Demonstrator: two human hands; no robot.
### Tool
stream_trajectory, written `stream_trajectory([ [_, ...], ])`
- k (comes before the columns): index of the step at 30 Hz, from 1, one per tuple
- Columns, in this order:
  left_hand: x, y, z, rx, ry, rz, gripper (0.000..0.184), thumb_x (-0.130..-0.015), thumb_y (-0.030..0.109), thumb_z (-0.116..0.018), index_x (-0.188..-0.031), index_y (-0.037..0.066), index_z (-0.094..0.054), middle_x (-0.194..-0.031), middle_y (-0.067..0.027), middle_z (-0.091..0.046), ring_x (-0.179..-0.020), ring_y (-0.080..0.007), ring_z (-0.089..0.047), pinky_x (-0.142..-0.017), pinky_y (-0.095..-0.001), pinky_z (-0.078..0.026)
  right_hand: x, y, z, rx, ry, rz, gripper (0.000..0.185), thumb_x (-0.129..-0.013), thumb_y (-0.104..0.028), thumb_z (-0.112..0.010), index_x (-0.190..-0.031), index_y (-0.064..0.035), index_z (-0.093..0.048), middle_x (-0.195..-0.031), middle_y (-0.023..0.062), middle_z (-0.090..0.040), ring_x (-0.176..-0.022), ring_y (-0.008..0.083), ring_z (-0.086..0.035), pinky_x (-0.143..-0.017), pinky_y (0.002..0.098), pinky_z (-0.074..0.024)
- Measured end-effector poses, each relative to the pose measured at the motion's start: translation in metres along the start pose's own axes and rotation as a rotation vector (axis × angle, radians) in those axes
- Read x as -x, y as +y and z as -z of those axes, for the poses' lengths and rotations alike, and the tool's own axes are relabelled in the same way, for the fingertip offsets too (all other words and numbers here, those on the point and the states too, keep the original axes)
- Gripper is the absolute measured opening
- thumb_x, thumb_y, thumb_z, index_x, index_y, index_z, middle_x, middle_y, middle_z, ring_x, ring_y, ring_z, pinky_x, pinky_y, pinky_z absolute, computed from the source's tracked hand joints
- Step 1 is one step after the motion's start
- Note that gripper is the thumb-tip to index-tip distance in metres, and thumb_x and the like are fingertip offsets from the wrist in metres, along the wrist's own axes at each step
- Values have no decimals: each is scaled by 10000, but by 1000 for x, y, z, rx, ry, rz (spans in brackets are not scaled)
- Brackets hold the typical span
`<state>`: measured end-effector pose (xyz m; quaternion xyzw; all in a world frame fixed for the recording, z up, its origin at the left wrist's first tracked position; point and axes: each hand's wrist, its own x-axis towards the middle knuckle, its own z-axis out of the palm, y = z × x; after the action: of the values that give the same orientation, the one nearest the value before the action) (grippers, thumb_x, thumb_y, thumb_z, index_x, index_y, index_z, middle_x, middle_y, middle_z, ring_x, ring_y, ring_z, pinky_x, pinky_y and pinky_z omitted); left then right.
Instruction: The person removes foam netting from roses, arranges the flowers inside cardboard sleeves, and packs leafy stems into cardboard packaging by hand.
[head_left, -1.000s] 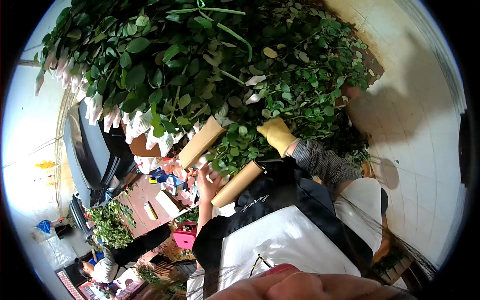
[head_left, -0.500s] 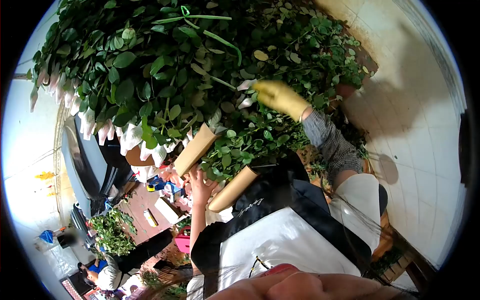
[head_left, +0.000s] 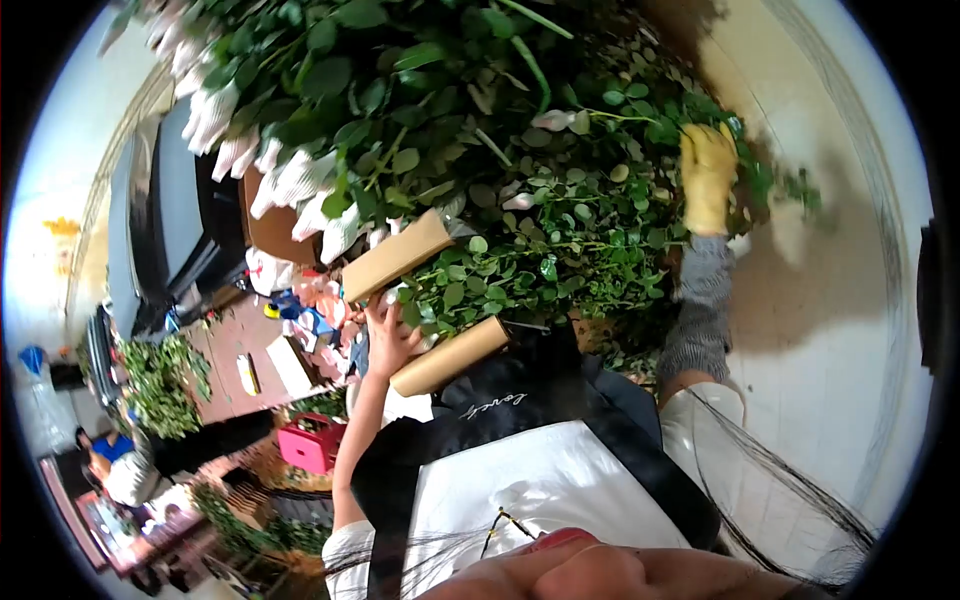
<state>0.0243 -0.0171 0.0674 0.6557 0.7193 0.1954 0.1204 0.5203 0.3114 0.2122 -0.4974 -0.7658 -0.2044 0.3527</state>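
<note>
My left hand (head_left: 390, 340) is bare, its fingers spread at the end of a leafy rose bunch (head_left: 470, 280). It lies between a cardboard-covered bar (head_left: 400, 255) and a rounded brown bar (head_left: 450, 358), with a pale bud beside its fingertips. My right hand (head_left: 708, 180) wears a yellow glove and has its fingers curled over greenery at the right. A rose stem (head_left: 625, 116) runs toward it from a pale wrapped bud (head_left: 553, 120); the exact grip is partly hidden by the glove. Another wrapped bud (head_left: 518, 202) lies lower among the leaves.
A large heap of roses (head_left: 330, 80) with white-netted heads (head_left: 300, 185) fills the upper left. Behind it stand a grey machine-like object (head_left: 170, 210), a pink basket (head_left: 308, 442) and a cluttered floor. A person (head_left: 130, 470) is far off at lower left. A pale tiled wall or floor (head_left: 810, 300) lies right.
My gloved right hand has moved right, away from the bud toward the stem end. My left hand stays between the two bars. The whole view has shifted.
</note>
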Motion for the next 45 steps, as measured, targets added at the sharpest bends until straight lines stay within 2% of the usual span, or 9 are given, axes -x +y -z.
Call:
stream_trajectory([
  [10, 4, -3, -8, -19, -24, 70, 692, -768, 400, -765, -1363, 140, -525, -1491, -228, -349, -1342, -440, -370, -1122, -599, -281, 80, -174, 65, -680, -605, -196, 196, -866, -99, -698, -1059, -114, -666, -1098, 79, -673, -1224, 341, -548, -1084, 465, -413],
  [15, 6, -8, -12, -48, -30, 66, 583, -721, 376, -791, -1220, 120, -632, -1168, -196, -536, -1132, -407, -509, -1035, -536, -355, 126, -267, 5, -557, -497, 40, 106, -826, -88, -700, -925, -65, -670, -837, 122, -691, -850, 344, -635, -978, 468, -459],
  [19, -1, 0, -1, 158, 102, 24, 539, -707, 330, -807, -1181, 128, -652, -1125, -141, -529, -1133, -346, -514, -1003, -487, -369, 189, -271, -63, -431, -388, -234, 94, -858, -133, -646, -911, -63, -680, -846, 120, -666, -887, 324, -626, -900, 421, -477],
  [23, -2, -4, -7, 133, 216, -34, 524, -714, 335, -805, -1174, 135, -653, -1144, -153, -531, -1141, -355, -507, -1017, -495, -362, 162, -265, -63, -266, -837, -181, 123, -859, -180, -601, -858, -79, -670, -838, 111, -667, -828, 290, -620, -855, 404, -474],
  [26, 2, -2, -5, 262, 132, 33, 535, -722, 363, -803, -1190, 153, -648, -1175, -167, -527, -1174, -365, -493, -1032, -511, -349, 160, -279, -44, -135, -456, -31, 169, -837, -202, -662, -937, -67, -682, -1031, 140, -670, -900, 313, -600, -867, 410, -467],
  [27, 1, -6, -11, 233, 142, 36, 543, -725, 369, -802, -1197, 153, -644, -1184, -171, -524, -1181, -370, -485, -1036, -510, -345, 212, -261, -98, -546, -353, -448, 152, -830, -175, -660, -941, -77, -697, -1038, 135, -675, -916, 315, -608, -875, 409, -477],
  [30, -2, -3, -9, 183, 149, 0, 561, -732, 359, -797, -1221, 141, -630, -1194, -176, -510, -1187, -372, -472, -1035, -499, -336, 193, -268, -77, -355, -553, -113, 130, -836, -112, -657, -929, -45, -719, -1112, 145, -691, -1041, 324, -638, -899, 375, -529],
  [39, 8, -12, 9, 375, 154, 3, 573, -781, 249, -800, -1302, 126, -598, -1338, -204, -474, -1230, -408, -465, -1024, -495, -395, 130, -250, -23, -628, -753, -206, 340, -846, -33, -690, -1185, -37, -664, -1166, 188, -676, -1047, 362, -650, -891, 401, -529],
  [45, 59, -35, 1, 840, -35, 574, 308, -1002, 270, -572, -1050, -16, -675, -801, -131, -673, -731, -231, -657, -703, -326, -519, 56, -342, 34, -1102, -1048, 110, 450, -843, -61, -701, -1285, -106, -630, -1135, 151, -695, -1040, 317, -663, -905, 411, -526],
])
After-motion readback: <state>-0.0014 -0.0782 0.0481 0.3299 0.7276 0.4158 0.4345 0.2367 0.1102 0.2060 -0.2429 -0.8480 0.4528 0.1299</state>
